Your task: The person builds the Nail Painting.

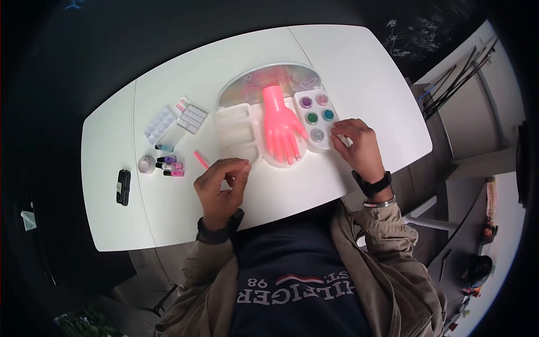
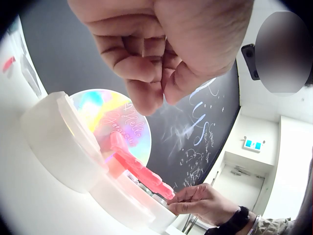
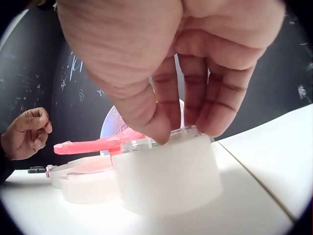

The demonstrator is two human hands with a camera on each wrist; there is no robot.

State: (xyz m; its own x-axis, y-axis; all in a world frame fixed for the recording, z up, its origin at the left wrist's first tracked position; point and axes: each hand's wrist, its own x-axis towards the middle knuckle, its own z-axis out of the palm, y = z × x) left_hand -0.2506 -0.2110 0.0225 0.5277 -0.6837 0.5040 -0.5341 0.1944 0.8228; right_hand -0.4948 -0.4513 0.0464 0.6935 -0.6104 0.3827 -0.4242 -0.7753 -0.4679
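My right hand is at the near right corner of a white manicure case. In the right wrist view its thumb and fingers close round the rim of a small clear jar set in the case. Several glitter jars, among them a silver one and a green one, sit in that same side. A pink practice hand lies palm down across the middle of the case. My left hand hovers by the near left corner, thumb and fingertips pressed together, with nothing visible between them.
Left of the case lie a pink nail file, several nail polish bottles, a round jar and white compartment trays. A black case is farther left. The case's iridescent lid stands raised at the back.
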